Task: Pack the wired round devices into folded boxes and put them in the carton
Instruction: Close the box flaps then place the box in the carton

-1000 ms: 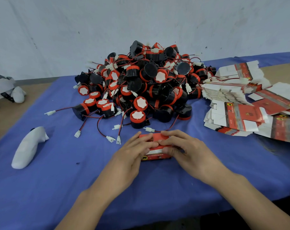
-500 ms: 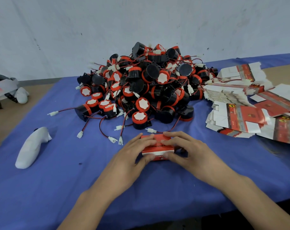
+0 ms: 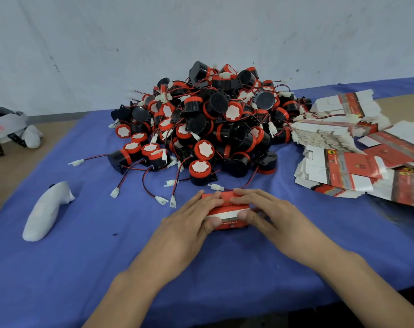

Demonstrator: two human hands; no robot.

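The fingers [image 3: 208, 201] of the left hand [image 3: 189, 223] and the right hand [image 3: 274, 216] are curled round the red box [image 3: 227, 213], which sits between them on the table [image 3: 106, 256]. I judge it light, thin card, easy to dent; hold its short ends gently.

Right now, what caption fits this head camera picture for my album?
Left hand and right hand hold a red box before a heap of wired round devices.

Devices [image 3: 208, 129] left of flat boxes [image 3: 343, 162]
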